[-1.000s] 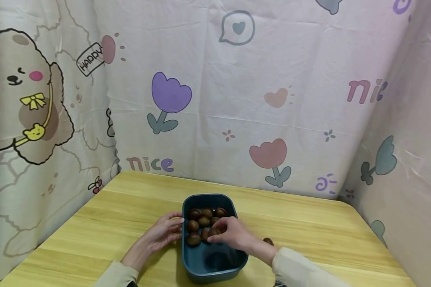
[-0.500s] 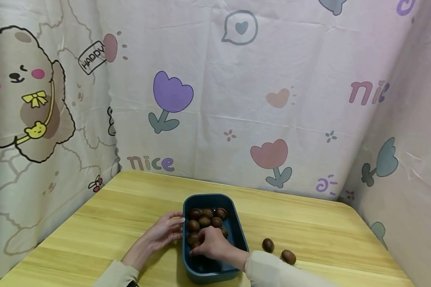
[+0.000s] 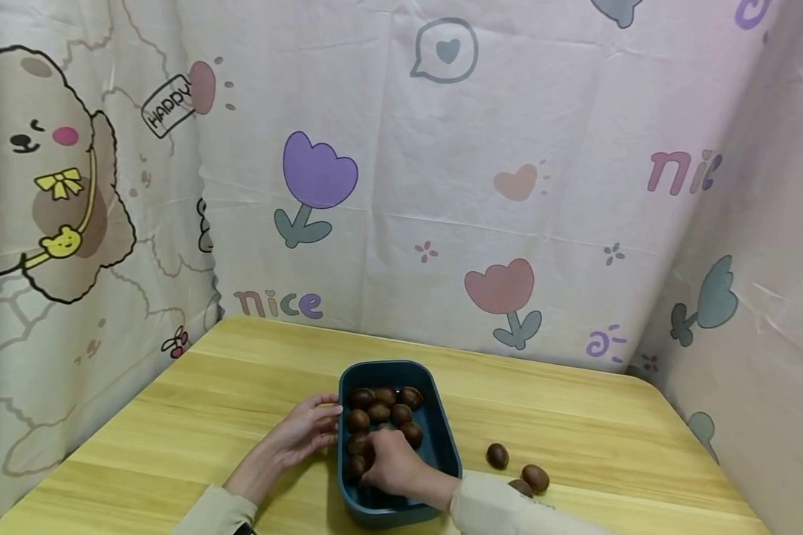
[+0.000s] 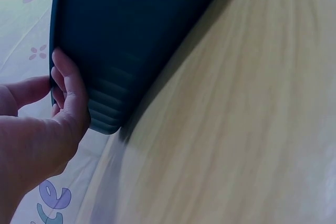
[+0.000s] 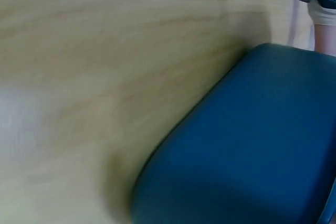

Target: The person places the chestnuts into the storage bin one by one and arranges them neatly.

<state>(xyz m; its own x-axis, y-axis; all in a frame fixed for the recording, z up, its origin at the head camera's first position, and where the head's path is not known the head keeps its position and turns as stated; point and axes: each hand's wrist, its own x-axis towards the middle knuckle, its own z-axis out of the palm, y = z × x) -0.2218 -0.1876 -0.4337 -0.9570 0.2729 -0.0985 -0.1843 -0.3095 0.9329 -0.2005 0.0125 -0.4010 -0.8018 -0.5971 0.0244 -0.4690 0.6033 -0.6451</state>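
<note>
A dark blue rectangular container [image 3: 401, 518] stands on the table, with several brown chestnuts [image 3: 378, 413] in rows toward its far end. My left hand [image 3: 301, 429] is at its left side. In the left wrist view the left hand [image 4: 50, 132] has its fingers curved against the container's outer wall [image 4: 131, 24] and its thumb at the rim. My right hand [image 3: 398, 464] reaches down inside, fingers curled, thumb and forefinger at the nearest left chestnut [image 3: 355, 467]. The palm hides what lies beneath. In the right wrist view the outer wall [image 5: 247, 145] fills the lower right.
Right of the container, loose chestnuts [image 3: 498, 456] lie on the wooden table [image 3: 589, 431], one partly covered by the right sleeve [image 3: 502, 505]. A patterned cloth [image 3: 401, 282] hangs behind and along both sides.
My right hand has moved left and nearer inside the container, and chestnuts now show where it was. More loose chestnuts show beside the right sleeve. The left hand stays put.
</note>
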